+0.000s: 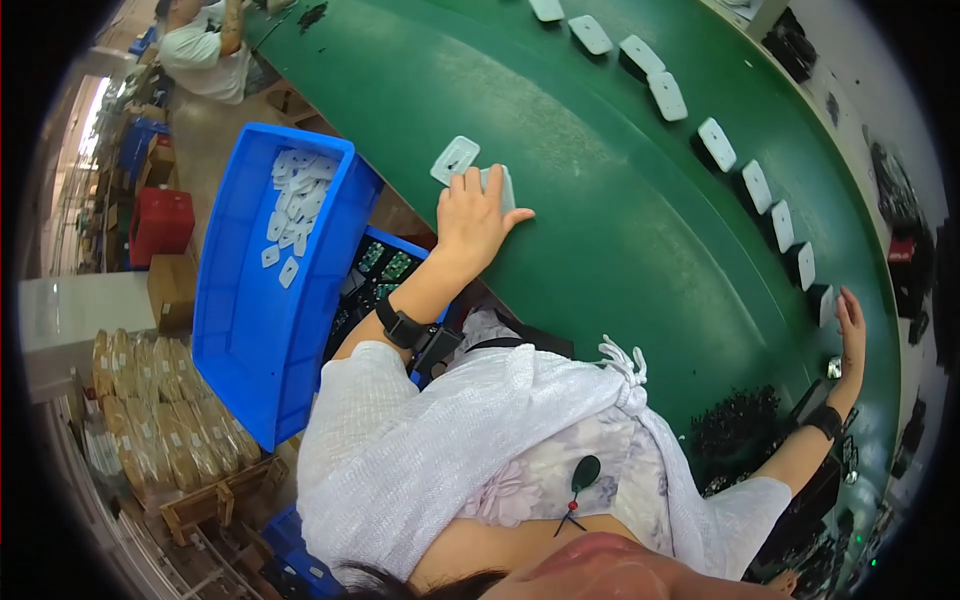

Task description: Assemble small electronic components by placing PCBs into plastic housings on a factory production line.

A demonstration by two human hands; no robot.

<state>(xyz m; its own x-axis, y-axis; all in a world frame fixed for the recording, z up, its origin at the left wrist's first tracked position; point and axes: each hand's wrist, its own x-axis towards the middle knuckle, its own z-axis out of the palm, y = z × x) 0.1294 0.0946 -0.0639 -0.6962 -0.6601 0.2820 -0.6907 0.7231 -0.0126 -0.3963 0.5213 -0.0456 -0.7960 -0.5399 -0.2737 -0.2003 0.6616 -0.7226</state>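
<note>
My left hand [474, 218] lies over a white plastic cover [508, 188] on the green table, its fingers reaching forward and its thumb spread to the right. Most of that cover is hidden under the hand. Just beyond the fingertips sits another white cover [456, 160], rectangular with rounded corners and a raised rim. Far to the right, my right hand [851, 338] is open with its fingers stretched up beside a white box-shaped unit [821, 304], the nearest in a curved row. Whether the fingers touch it I cannot tell.
Left of the table stands a blue bin [225, 290] with many white covers [298, 200] inside. Circuit boards [384, 262] fill a container beside it. More white units [716, 143] line the table's far side. Small black parts [735, 418] are heaped near my right arm. Another person [205, 55] is at the far left.
</note>
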